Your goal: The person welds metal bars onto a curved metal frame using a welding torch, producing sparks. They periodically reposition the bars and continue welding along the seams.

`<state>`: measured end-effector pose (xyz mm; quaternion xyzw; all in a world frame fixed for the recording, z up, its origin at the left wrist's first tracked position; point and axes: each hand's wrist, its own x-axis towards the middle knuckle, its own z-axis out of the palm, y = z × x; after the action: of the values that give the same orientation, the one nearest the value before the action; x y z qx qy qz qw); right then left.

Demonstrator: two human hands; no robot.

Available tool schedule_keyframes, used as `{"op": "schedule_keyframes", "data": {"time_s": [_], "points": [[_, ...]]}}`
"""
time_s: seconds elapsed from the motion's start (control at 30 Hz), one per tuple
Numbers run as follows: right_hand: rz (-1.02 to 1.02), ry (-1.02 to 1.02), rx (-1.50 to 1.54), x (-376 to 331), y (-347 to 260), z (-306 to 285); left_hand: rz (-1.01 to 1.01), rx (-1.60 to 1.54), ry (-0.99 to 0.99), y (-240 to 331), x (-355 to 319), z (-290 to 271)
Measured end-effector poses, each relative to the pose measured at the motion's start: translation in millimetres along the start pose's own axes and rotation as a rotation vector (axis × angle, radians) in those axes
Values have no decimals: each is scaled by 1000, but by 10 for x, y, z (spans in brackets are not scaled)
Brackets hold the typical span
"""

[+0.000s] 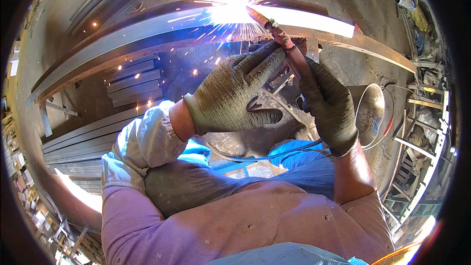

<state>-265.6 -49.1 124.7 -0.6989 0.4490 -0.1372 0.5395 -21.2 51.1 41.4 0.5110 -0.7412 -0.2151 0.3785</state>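
Observation:
A welding torch (pixel 297 61) with a worn, reddish wrapping near its coppery nozzle is held in my gloved right hand (pixel 329 103), the fingers closed round its handle. At the nozzle's tip a white arc throws sparks over a long grey metal bar (pixel 132 35); the glare hides the spot itself. My left hand (pixel 235 91), in a dirty grey-green knitted glove, is stretched out palm down below the bar. Its fingertips rest against the torch's side, and the thumb stands apart, pointing right. The bar lies along a rusty steel beam (pixel 380 51).
Stacked metal lengths (pixel 93 140) lie on the floor at left, with shorter pieces (pixel 137 81) above them. A bucket-like container (pixel 370 110) stands right of my right hand. A cable (pixel 270 157) crosses above my legs. Metal frames (pixel 422 147) line the right side.

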Motion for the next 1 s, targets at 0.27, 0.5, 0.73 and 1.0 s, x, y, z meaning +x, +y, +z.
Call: {"op": "schedule_keyframes", "data": {"time_s": [0.27, 0.5, 0.73, 1.0], "points": [[34, 13, -14, -12, -32, 4, -2, -27, 13, 14, 0, 4], [56, 16, 28, 5, -2, 11, 63, -52, 52, 8, 87, -25], [62, 20, 21, -18, -22, 19, 36, 6, -1, -2, 52, -24], [66, 23, 10, -34, 2, 11, -6, 23, -28, 28, 15, -24]]}}
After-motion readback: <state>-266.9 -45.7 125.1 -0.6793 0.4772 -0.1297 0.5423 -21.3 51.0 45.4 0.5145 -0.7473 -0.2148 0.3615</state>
